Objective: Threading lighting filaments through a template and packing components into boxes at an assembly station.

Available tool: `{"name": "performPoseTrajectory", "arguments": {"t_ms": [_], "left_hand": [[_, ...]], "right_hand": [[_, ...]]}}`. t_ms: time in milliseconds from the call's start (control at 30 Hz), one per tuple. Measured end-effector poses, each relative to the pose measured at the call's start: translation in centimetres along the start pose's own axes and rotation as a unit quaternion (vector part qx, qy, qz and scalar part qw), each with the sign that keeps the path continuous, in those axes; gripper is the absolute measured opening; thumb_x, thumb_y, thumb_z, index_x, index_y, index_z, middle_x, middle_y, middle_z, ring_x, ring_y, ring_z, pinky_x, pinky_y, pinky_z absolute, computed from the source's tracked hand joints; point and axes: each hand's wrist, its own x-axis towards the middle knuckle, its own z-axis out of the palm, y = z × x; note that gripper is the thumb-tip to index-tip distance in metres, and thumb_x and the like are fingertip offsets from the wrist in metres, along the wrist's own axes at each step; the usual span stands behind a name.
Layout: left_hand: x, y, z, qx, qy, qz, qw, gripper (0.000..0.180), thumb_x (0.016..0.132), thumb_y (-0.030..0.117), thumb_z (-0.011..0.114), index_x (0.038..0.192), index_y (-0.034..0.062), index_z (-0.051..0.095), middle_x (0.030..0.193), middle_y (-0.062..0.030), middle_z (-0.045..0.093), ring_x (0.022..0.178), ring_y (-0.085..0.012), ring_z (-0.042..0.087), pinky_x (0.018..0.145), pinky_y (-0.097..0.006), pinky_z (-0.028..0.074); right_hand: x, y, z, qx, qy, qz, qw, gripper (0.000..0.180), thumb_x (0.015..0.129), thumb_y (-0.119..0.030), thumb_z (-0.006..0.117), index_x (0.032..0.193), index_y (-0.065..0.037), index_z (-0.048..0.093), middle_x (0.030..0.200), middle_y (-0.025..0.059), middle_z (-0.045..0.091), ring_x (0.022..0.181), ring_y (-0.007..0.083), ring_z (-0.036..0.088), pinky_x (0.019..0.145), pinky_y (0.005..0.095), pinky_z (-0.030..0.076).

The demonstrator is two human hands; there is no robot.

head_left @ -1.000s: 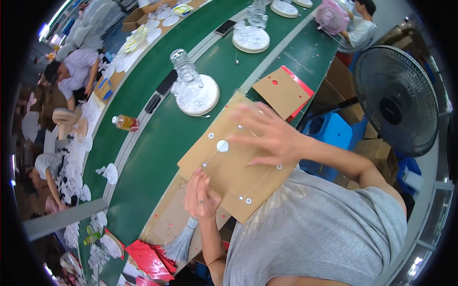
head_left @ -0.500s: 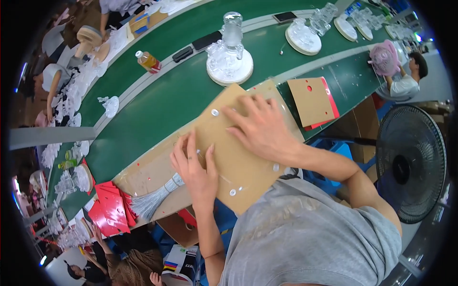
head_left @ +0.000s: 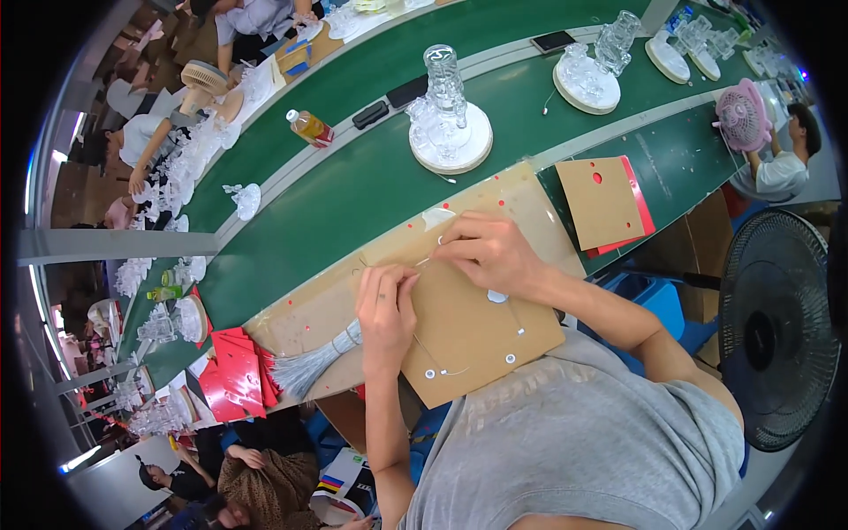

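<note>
In front of me lies a square brown cardboard sheet (head_left: 468, 327) with small white round pieces and thin wires on its face. My left hand (head_left: 386, 305) is closed at the sheet's left edge, thumb and fingertips pinching a thin wire. My right hand (head_left: 495, 252) pinches too, at the sheet's far edge, with its fingertips close to the left ones. A short stretch of the thin wire (head_left: 422, 261) shows between the two hands. Beside my left wrist lies a tied bundle of grey wires (head_left: 314, 364). The exact grip is partly hidden by the fingers.
Red cards (head_left: 231, 375) lie at the left, and a brown board with red backing (head_left: 601, 203) at the right. A clear glass-like piece on a round white base (head_left: 450, 132) stands beyond, near a drink bottle (head_left: 309, 128). A black fan (head_left: 768, 327) stands close on my right.
The sheet has turned and sits lower, closer to my body. My hands have gone from lying spread on it to pinching a wire at its far edge. The whole view has shifted slightly.
</note>
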Motion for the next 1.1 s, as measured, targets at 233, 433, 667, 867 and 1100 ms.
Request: {"name": "performPoseTrajectory", "arguments": {"t_ms": [233,433,667,867,1100], "left_hand": [[1.3,0.8,0.3,0.007,0.024,0.024,0.999,0.020,0.074,-0.008,0.073,0.093,-0.0016,0.070,0.081,-0.0107,0.065,0.072,-0.0252,0.061,0.063,-0.033,0.048],[1.2,0.8,0.2,0.006,0.024,0.018,1.000,0.016,0.073,-0.007,0.075,0.086,0.0002,0.071,0.079,-0.0088,0.064,0.070,-0.0236,0.060,0.060,-0.033,0.048],[0.8,1.0,0.3,0.018,0.034,0.024,0.999,0.018,0.073,-0.008,0.073,0.088,0.0003,0.066,0.079,-0.0084,0.062,0.070,-0.0244,0.059,0.060,-0.034,0.048],[1.6,0.8,-0.5,0.015,-0.043,0.024,0.999,0.016,0.075,-0.008,0.071,0.085,-0.0021,0.060,0.080,-0.0107,0.059,0.076,-0.0274,0.056,0.067,-0.037,0.047],[1.3,1.0,0.4,0.017,0.003,0.059,0.998,0.015,0.074,-0.008,0.071,0.084,-0.0024,0.061,0.081,-0.0110,0.060,0.076,-0.0283,0.057,0.065,-0.037,0.047]], "right_hand": [[0.1,0.5,-0.4,0.083,0.003,0.042,0.996,0.013,0.068,0.003,0.074,0.079,-0.005,0.074,0.075,0.0058,0.067,0.074,0.0231,0.065,0.066,0.0345,0.053],[0.0,0.4,-0.1,0.080,0.000,0.046,0.996,0.014,0.068,0.001,0.075,0.080,-0.005,0.075,0.075,0.0066,0.068,0.074,0.0234,0.065,0.066,0.0346,0.054],[-0.2,-0.2,-0.3,0.046,-0.015,0.023,0.999,0.017,0.068,0.003,0.076,0.082,-0.006,0.076,0.078,0.0071,0.070,0.072,0.0218,0.066,0.064,0.0325,0.054],[-0.3,-0.2,-0.4,0.058,0.018,0.060,0.996,0.013,0.069,0.000,0.074,0.081,-0.006,0.074,0.075,0.0066,0.067,0.068,0.0243,0.064,0.062,0.0349,0.053],[-0.6,-0.2,-0.6,0.049,0.026,0.058,0.997,0.011,0.069,0.000,0.075,0.079,-0.006,0.074,0.075,0.0058,0.067,0.071,0.0234,0.065,0.062,0.0348,0.053]]}}
